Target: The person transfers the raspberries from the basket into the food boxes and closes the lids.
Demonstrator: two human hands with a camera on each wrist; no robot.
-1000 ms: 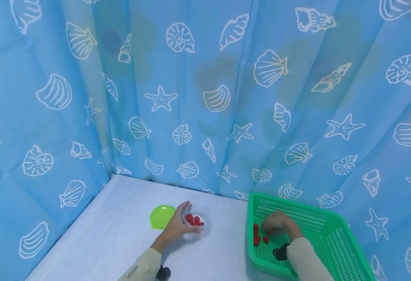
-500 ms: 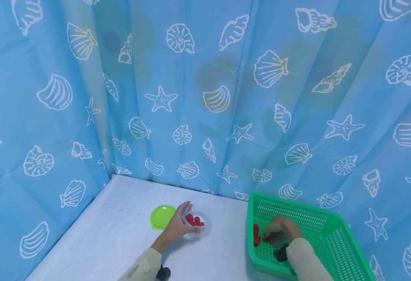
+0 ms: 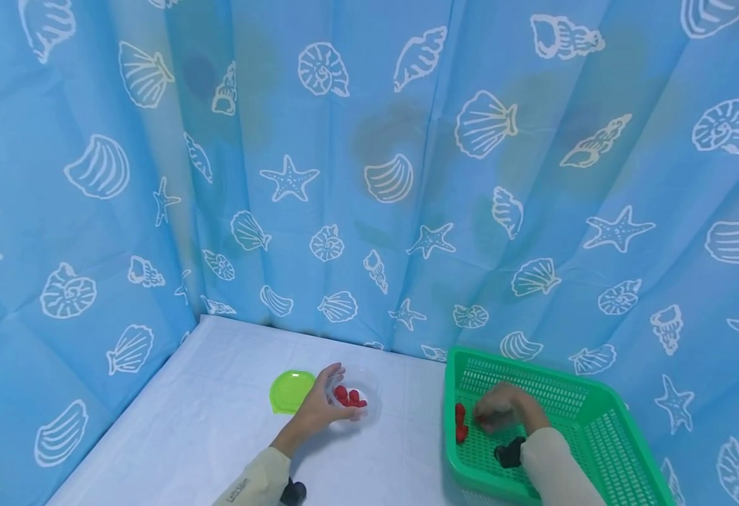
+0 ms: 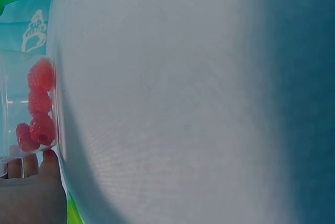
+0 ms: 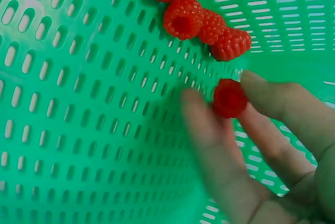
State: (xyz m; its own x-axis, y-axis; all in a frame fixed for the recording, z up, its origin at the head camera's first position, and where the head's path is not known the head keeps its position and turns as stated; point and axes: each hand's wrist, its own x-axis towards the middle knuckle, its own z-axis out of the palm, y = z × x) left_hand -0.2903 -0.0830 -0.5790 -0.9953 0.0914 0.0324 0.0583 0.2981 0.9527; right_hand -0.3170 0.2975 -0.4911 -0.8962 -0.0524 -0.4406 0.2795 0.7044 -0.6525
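Observation:
With thumb and fingers spread round its side, my left hand (image 3: 320, 407) grips a clear plastic tub (image 3: 372, 393) standing on the white tabletop. Several red raspberries (image 4: 42, 103) lie at the bottom of the tub in the left wrist view. Inside the green basket, my right hand (image 3: 501, 407) pinches one raspberry (image 5: 230, 98) between thumb and fingers. More raspberries (image 5: 183, 19) lie together on the basket floor, just beyond the fingertips in the right wrist view; from the head they show along the left wall.
The green perforated basket (image 3: 635, 443) stands at the right of the white table (image 3: 218, 393). A lime-green lid (image 3: 290, 391) lies left of the tub. A blue shell-patterned curtain (image 3: 344, 140) hangs behind the table and along its left side.
My right hand reached down to a loose raspberry on the basket floor, took hold of it and has lifted slightly. My left hand and the tub have stayed put.

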